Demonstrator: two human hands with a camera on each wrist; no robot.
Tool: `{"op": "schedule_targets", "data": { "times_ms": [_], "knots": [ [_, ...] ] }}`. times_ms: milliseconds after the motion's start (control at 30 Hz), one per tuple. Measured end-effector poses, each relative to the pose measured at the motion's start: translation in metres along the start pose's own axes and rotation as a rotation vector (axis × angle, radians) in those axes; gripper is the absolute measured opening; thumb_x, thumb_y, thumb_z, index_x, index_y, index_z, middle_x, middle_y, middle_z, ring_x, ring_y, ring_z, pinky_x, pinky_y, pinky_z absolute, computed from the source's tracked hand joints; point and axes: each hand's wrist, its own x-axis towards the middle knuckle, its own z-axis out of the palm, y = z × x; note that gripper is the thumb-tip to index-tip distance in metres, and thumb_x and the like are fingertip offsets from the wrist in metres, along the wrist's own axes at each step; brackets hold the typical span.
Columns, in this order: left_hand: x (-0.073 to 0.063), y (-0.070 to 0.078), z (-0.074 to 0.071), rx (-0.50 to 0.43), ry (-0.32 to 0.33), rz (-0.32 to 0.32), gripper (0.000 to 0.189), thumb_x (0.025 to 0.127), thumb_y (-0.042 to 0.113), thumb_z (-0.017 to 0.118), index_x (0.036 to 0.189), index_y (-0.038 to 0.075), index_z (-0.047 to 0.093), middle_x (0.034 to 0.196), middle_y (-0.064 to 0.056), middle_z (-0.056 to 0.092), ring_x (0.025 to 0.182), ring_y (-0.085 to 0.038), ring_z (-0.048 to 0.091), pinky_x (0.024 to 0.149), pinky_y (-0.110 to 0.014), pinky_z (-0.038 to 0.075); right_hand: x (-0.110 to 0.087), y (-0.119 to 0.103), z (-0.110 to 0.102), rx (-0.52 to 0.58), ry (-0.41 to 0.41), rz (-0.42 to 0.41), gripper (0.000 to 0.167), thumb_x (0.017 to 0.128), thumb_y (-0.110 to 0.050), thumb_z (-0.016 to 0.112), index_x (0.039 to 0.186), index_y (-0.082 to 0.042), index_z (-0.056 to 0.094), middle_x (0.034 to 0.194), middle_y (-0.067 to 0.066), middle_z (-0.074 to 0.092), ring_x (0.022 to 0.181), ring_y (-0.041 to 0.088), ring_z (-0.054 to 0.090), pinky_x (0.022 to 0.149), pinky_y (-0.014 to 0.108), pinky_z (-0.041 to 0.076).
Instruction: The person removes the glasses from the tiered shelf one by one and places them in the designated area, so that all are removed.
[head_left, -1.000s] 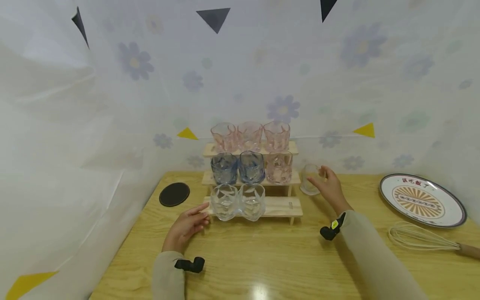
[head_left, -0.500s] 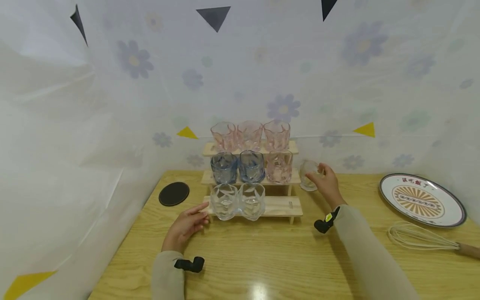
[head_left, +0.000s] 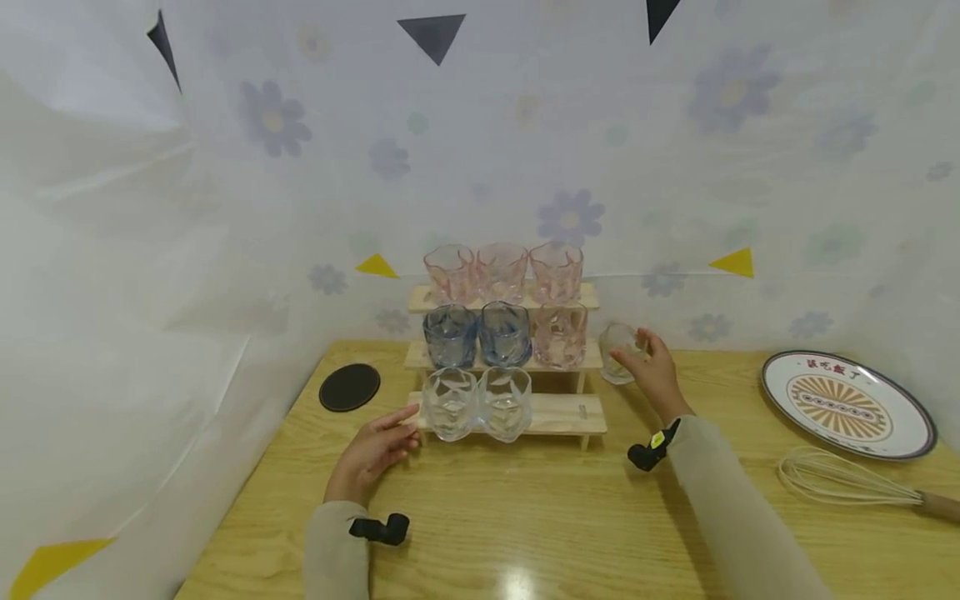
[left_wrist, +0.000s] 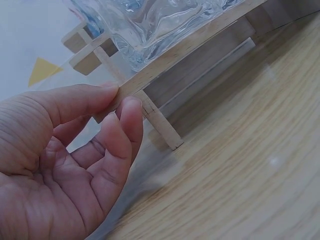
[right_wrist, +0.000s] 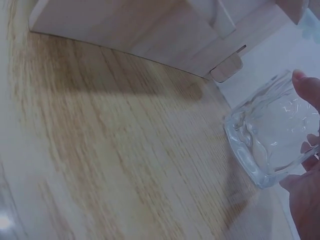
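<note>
around the head view's centre, 4 tumblers (head_left: 502, 271) are pink, 2 tumblers (head_left: 450, 337) blue, 3 tumblers (head_left: 450, 408) colourless, the display rack (head_left: 558, 414) pale tan. at right, the plate (head_left: 847, 406) is white with orange rays; at left, the coaster (head_left: 349, 387) is black.

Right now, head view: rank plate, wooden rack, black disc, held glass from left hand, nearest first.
1. Wooden rack: left hand pinches its left end.
2. Black disc: left of rack.
3. Held glass: right of rack, in right hand.
4. Plate: far right.
</note>
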Motion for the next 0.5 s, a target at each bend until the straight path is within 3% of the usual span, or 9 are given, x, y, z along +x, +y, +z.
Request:
{"op": "schedule_targets", "data": {
  "times_ms": [233,500],
  "knots": [
    [0.001,0.002,0.002,0.002,0.005,-0.002,0.053,0.094,0.008,0.058,0.144,0.006,0.040,0.082,0.001,0.069,0.070,-0.004,0.063,0.056,-0.015,0.049,0.001,-0.001,0.000,0.025,0.016,-0.003,0.081,0.089,-0.028,0.067,0.149,-0.001,0.020,0.151,0.022,0.021,0.141,0.038,0.012,0.109,0.056,0.019],
    [0.001,-0.002,0.000,0.003,0.006,0.003,0.055,0.093,0.009,0.060,0.144,0.005,0.040,0.081,0.001,0.068,0.071,-0.006,0.063,0.057,-0.017,0.048,-0.009,0.004,-0.013,0.031,-0.078,0.039,0.097,0.089,-0.038,0.066,0.153,-0.018,-0.003,0.153,0.023,0.005,0.140,0.043,0.008,0.107,0.061,0.019]
  ]
}}
